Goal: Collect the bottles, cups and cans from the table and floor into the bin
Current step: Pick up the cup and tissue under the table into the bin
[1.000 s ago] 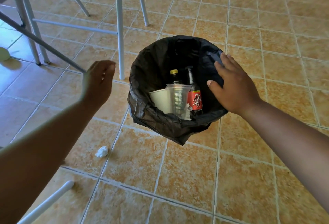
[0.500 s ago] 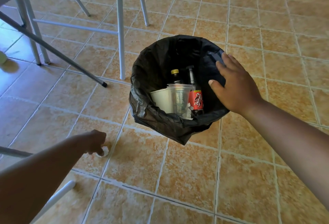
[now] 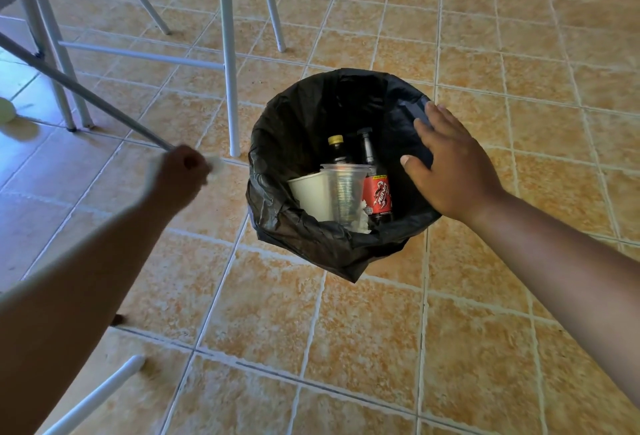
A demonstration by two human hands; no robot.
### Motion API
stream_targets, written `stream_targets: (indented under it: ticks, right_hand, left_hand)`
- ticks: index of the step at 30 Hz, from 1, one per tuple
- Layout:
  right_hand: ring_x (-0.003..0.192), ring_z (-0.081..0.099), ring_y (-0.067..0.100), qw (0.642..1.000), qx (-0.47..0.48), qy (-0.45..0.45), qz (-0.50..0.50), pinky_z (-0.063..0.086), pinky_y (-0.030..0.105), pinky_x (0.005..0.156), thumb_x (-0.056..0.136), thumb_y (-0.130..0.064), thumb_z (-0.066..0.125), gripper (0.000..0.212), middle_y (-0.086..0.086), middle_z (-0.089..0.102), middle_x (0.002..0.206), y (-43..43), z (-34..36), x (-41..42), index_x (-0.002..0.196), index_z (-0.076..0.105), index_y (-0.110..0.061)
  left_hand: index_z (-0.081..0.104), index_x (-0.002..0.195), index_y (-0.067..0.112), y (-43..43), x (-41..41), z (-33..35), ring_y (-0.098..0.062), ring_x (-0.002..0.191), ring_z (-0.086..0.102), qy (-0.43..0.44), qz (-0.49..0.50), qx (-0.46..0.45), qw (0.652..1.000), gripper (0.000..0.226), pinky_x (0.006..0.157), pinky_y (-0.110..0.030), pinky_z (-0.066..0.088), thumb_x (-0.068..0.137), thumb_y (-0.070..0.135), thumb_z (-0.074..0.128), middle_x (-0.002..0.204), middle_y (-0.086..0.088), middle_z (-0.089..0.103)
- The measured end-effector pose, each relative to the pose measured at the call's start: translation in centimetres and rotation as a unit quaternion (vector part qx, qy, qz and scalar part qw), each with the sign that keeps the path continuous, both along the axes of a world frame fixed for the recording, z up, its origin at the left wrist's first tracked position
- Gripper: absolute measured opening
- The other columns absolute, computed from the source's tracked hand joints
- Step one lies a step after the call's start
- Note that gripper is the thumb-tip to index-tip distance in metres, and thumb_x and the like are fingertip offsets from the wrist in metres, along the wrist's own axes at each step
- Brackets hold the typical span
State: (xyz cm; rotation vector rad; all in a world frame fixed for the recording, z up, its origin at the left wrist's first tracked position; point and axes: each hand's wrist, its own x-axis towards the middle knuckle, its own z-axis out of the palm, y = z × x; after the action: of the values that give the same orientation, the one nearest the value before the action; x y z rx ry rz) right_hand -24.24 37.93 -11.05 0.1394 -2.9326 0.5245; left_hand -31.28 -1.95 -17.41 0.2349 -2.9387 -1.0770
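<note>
Forearms reach in from the bottom corners over an orange tiled floor (image 3: 346,348), a white chair leg (image 3: 93,396) slanting across the lower left. The left hand (image 3: 181,173), blurred, is curled into a fist with its fingers clamped on a small white scrap of paper (image 3: 216,166), held above the floor just left of the bin (image 3: 304,234). The right hand (image 3: 450,171) lies flat on the bin's right rim, fingers together and thumb spread, pressing the black liner. Inside the bin, a white paper cup (image 3: 310,192) and a clear plastic cup (image 3: 343,189) lean at the front, a crumpled tissue (image 3: 362,220) beside them, with a red-labelled bottle (image 3: 375,189) and a yellow-capped bottle (image 3: 336,150) upright behind. Beyond stand white table legs (image 3: 228,54).
</note>
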Motion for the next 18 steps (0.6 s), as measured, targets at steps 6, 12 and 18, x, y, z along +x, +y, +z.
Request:
stream_targets:
  ticks: [6,12,18]
  right_hand:
    - [0.148,0.007,0.018,1.000,0.003,0.001,-0.002,0.010,0.030,0.114,0.095,-0.036,0.052,0.062,0.007,0.015,0.160,0.1,0.1,0.0,0.147,0.034,-0.008]
    - [0.148,0.007,0.018,1.000,-0.002,0.003,-0.001,0.010,0.030,0.114,0.095,-0.035,0.053,0.061,0.007,0.016,0.160,0.0,0.1,0.2,0.146,0.035,-0.008]
    - [0.148,0.007,0.018,1.000,-0.006,0.005,-0.001,0.010,0.031,0.115,0.095,-0.034,0.053,0.061,0.008,0.016,0.160,0.0,0.1,0.3,0.146,0.034,-0.007]
  left_hand:
    - [0.062,0.081,0.026,7.9,1.1,9.6,0.012,0.065,0.054,0.244,-0.161,0.027,0.956,0.007,0.064,0.000,0.036,0.079,0.031,0.067,0.068,0.018,0.058]
    - [0.066,0.089,0.018,11.6,3.3,9.8,-0.003,0.074,0.054,0.140,-0.428,-0.113,0.886,0.011,0.070,-0.018,0.045,0.080,0.021,0.073,0.082,0.012,0.058]
    - [0.067,0.103,0.022,11.1,3.1,8.8,0.003,0.082,0.058,0.067,-0.428,-0.089,0.897,0.027,0.073,-0.017,0.047,0.078,0.020,0.076,0.092,0.014,0.062]
